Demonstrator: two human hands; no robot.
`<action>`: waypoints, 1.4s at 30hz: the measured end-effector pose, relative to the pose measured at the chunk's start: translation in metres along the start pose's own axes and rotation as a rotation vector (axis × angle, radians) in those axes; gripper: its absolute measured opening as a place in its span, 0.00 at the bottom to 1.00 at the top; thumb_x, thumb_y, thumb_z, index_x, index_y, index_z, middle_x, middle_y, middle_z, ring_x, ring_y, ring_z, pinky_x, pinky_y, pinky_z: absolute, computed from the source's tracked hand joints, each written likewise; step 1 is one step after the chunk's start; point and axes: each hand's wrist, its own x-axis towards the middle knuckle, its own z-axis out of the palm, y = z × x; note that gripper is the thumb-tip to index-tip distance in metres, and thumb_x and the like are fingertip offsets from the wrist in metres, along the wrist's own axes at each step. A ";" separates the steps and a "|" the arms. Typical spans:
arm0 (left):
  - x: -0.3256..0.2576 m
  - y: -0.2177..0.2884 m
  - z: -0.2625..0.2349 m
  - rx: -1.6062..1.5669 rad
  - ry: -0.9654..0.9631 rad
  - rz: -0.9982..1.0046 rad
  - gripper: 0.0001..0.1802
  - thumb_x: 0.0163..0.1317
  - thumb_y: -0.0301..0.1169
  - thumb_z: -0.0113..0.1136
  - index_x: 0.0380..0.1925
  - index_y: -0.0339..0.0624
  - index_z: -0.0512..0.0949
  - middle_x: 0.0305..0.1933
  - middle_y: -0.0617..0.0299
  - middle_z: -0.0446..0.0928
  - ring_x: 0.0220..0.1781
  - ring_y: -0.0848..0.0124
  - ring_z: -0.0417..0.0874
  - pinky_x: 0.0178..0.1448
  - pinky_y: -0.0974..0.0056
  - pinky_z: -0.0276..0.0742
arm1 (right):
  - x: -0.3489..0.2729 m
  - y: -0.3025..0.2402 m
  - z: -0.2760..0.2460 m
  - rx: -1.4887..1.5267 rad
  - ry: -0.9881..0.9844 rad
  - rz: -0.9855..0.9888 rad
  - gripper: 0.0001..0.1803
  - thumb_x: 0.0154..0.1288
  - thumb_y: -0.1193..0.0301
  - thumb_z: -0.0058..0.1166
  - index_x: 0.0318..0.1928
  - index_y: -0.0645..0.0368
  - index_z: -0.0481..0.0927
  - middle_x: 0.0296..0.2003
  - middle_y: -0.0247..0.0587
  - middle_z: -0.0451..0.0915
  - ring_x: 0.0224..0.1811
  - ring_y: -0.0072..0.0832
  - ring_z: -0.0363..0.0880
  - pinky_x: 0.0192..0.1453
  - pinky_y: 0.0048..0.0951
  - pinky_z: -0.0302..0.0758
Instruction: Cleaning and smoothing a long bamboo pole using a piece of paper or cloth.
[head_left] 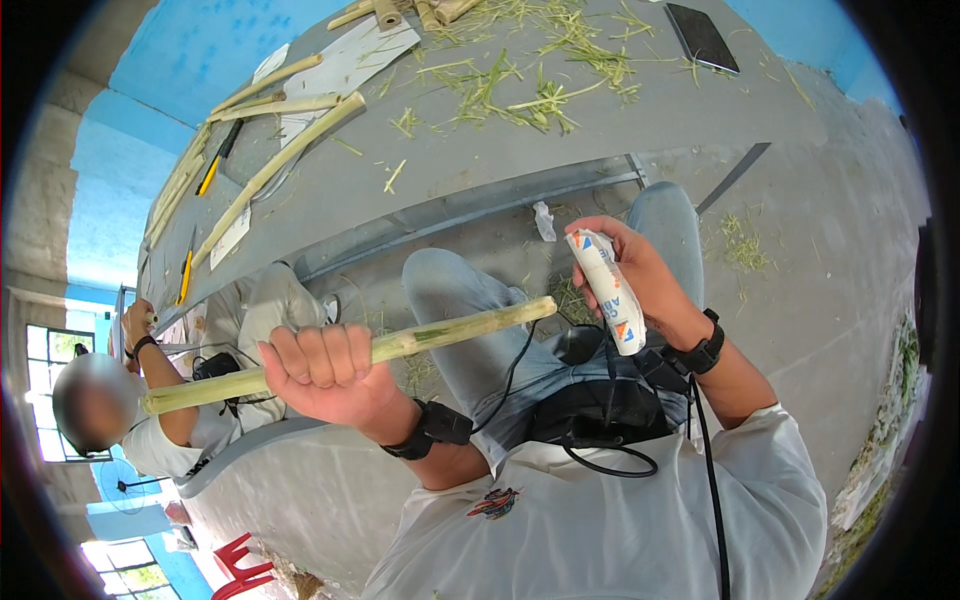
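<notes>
My left hand (pixel 325 372) is closed around a long green-yellow bamboo stalk (pixel 455 328), holding it nearly level across my lap. The stalk runs from lower left to a cut end near the middle of the view. My right hand (pixel 630 268) grips a rolled white sheet of sandpaper (pixel 612 295) with printed marks, held upright a little to the right of the stalk's cut end, not touching it. Both wrists wear black bands, and black cables run down to a pouch on my lap.
A grey table (pixel 600 130) ahead carries several bamboo stalks (pixel 280 160), green shavings (pixel 520 90), a dark phone (pixel 702 38), paper sheets and yellow-handled tools. Another person sits at the left (pixel 150 400). A red plastic chair (pixel 240 565) stands lower left.
</notes>
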 end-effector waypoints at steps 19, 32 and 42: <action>-0.006 -0.031 0.018 -0.137 0.002 -0.034 0.24 0.78 0.44 0.29 0.21 0.51 0.58 0.12 0.74 0.54 0.11 0.81 0.48 0.18 0.70 0.47 | 0.001 -0.003 0.012 -0.485 0.043 -0.039 0.24 0.67 0.80 0.54 0.64 0.61 0.71 0.33 0.29 0.81 0.34 0.12 0.75 0.39 0.18 0.72; -0.007 -0.020 0.019 0.096 0.019 0.062 0.24 0.79 0.44 0.29 0.20 0.51 0.57 0.13 0.72 0.53 0.13 0.79 0.46 0.19 0.69 0.47 | -0.013 -0.025 0.008 -0.256 0.083 0.026 0.13 0.68 0.66 0.60 0.44 0.65 0.85 0.30 0.25 0.78 0.30 0.12 0.70 0.32 0.18 0.65; -0.002 -0.025 -0.004 -0.214 0.132 -0.042 0.24 0.78 0.41 0.34 0.17 0.53 0.56 0.11 0.74 0.49 0.12 0.79 0.46 0.19 0.68 0.50 | -0.015 -0.024 0.013 -0.021 -0.099 0.054 0.17 0.68 0.67 0.60 0.51 0.68 0.83 0.45 0.39 0.84 0.45 0.21 0.81 0.49 0.22 0.74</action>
